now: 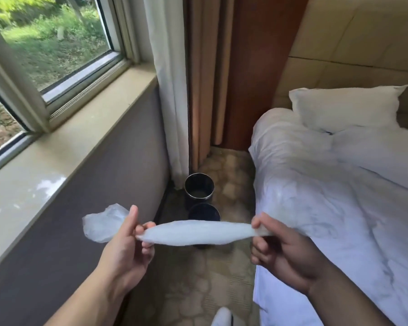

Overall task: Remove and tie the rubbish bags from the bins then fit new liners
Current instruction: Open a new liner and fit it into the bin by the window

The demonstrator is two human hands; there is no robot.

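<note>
The new liner (199,234), thin, whitish and still bunched into a rope, is stretched between the left hand (127,241) and right hand (280,250), each pinching an end. Fitting is under way, judging by the bare bins (199,188) below (both unlined); next, find and open its mouth.

far bin (199,187) mouth open | wall (108,184) left | bed (339,220) right | curtain (169,102) behind

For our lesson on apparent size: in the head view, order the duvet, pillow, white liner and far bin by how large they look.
1. duvet
2. pillow and white liner: about alike; the liner is nearer the camera, so I won't rank them
3. far bin
</note>
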